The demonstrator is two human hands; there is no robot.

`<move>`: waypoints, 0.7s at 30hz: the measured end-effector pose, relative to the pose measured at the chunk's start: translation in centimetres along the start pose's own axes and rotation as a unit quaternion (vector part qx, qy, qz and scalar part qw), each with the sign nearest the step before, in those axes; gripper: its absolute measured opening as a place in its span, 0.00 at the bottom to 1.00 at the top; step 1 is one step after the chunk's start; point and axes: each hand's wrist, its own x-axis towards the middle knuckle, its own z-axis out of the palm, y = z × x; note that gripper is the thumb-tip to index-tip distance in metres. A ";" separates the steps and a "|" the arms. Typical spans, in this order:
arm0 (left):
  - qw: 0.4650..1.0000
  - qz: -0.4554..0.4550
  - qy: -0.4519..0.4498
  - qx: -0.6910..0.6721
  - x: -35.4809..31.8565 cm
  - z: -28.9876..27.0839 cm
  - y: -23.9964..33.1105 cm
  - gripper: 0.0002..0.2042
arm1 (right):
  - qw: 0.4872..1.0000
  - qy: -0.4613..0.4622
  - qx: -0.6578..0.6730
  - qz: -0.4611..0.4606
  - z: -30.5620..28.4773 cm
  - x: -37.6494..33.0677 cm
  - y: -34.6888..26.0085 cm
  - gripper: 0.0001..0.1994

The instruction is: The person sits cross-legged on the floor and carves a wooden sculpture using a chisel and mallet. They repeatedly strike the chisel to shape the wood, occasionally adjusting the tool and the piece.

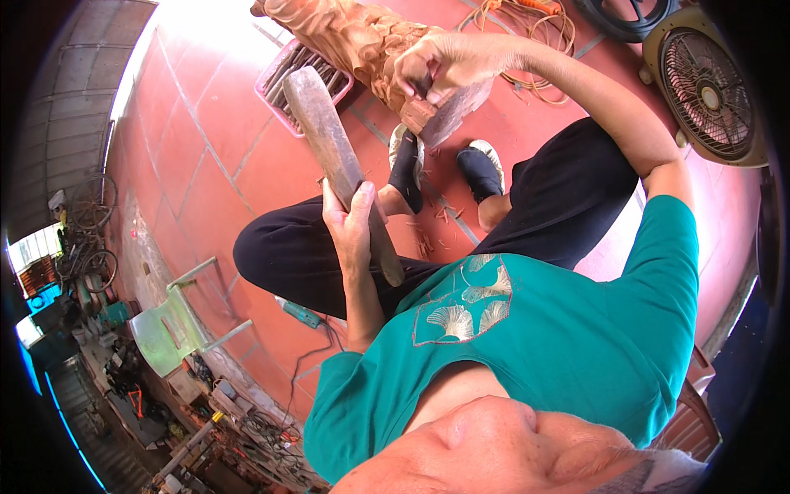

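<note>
My left hand [352, 224] is wrapped round a long, worn wooden mallet [319, 123], shaped like a flat bat. The mallet slants upward over my bent leg, its thick end toward the far left. At the near end of a brown wood carving [350, 37], my right hand [436, 70] is closed, with fingers bent down against the wood. Something small and dark shows between those fingers, too hidden to name. The carving lies beyond my feet, its surface cut in deep folds, with a paler, flat-cut end [457, 115] facing me.
Left of the carving stands a pink basket [265, 95] of long, thin tools, probably chisels. Wood shavings [424, 239] lie on the red tiles between my legs. A fan [704, 95] and orange cord [568, 37] are at the right; a green power tool [298, 313] and upturned green stool [169, 333] at the left.
</note>
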 end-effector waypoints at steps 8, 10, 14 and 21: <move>1.000 -0.005 -0.003 -0.002 0.3 0.3 -0.6 0.12 | 0.995 0.095 0.009 0.038 -2.7 0.1 -1.7 0.08; 1.000 -0.002 0.002 0.002 0.3 0.3 -0.6 0.12 | 0.996 0.079 0.012 0.050 -1.7 0.5 -2.0 0.11; 1.000 -0.010 0.000 0.008 0.1 0.4 -0.1 0.11 | 0.990 0.092 -0.089 0.056 -0.1 1.3 -1.2 0.16; 1.000 -0.009 0.017 0.021 -0.1 0.7 0.5 0.08 | 0.986 0.088 -0.135 0.040 0.8 2.5 -0.3 0.21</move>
